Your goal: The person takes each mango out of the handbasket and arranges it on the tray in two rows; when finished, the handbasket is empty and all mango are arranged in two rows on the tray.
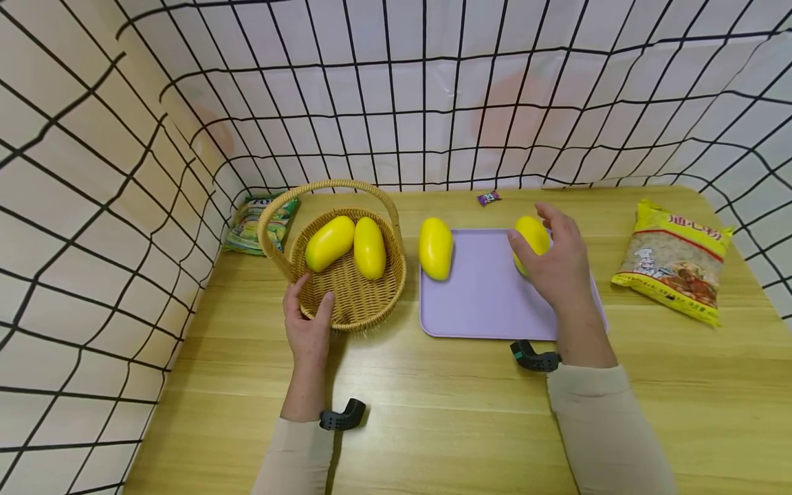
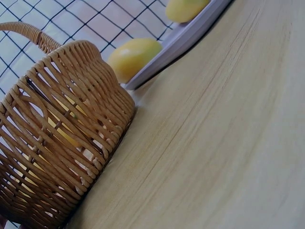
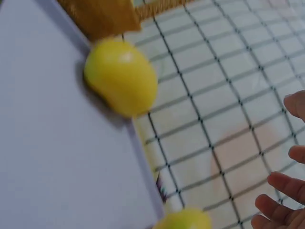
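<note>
A wicker basket [image 1: 365, 313] with an arched handle holds two yellow mangoes, one on the left [image 1: 330, 244] and one on the right [image 1: 370, 249]. My left hand [image 1: 308, 333] holds the basket's near left rim; the left wrist view shows the woven side but hardly any of the hand. A third mango [image 1: 436, 249] lies on the left edge of a lilac tray [image 1: 489, 302]. Over the tray's far right part, my right hand [image 1: 559, 265] is spread around a fourth mango [image 1: 530, 234], partly covering it. The right wrist view shows separated fingers [image 3: 281, 183] away from that mango.
A noodle-like green packet [image 1: 262, 223] lies behind the basket's left side. A yellow and clear food bag [image 1: 674, 261] rests right of the tray. A small purple wrapped candy [image 1: 488, 198] lies behind it. Black wire mesh [image 1: 423, 103] encloses the table's back and sides.
</note>
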Motion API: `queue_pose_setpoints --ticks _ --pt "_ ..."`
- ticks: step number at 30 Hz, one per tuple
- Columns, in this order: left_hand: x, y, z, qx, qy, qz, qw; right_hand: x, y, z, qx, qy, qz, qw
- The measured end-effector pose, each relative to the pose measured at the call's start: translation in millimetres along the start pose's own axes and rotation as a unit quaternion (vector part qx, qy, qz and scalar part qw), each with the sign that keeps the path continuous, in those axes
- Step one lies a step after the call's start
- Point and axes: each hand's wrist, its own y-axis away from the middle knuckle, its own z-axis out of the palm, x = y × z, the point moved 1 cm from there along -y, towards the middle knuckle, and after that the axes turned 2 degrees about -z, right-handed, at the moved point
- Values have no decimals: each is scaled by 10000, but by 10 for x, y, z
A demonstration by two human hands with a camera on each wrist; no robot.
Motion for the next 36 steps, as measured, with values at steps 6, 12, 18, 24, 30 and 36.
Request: queue_pose_setpoints --ticks 6,12,18,24,30,36 --pt "4 8 4 -39 58 -24 10000 -317 166 151 -409 -47 -623 9972" --pt "11 19 2 -40 72 -59 9999 -493 320 442 -942 -199 -1440 9849" --pt "12 18 2 -17 36 -46 10000 -653 481 755 -1587 32 -1640 9736" --pt "7 11 3 -27 74 48 10000 -801 613 1031 -2065 -144 -1798 9617" --pt "0 2 0 -47 22 79 10000 -955 620 1265 -2206 -431 -1875 9562" --pt "2 12 -1 -44 -4 101 9999 -1160 482 1464 -2363 -406 -1656 9566"
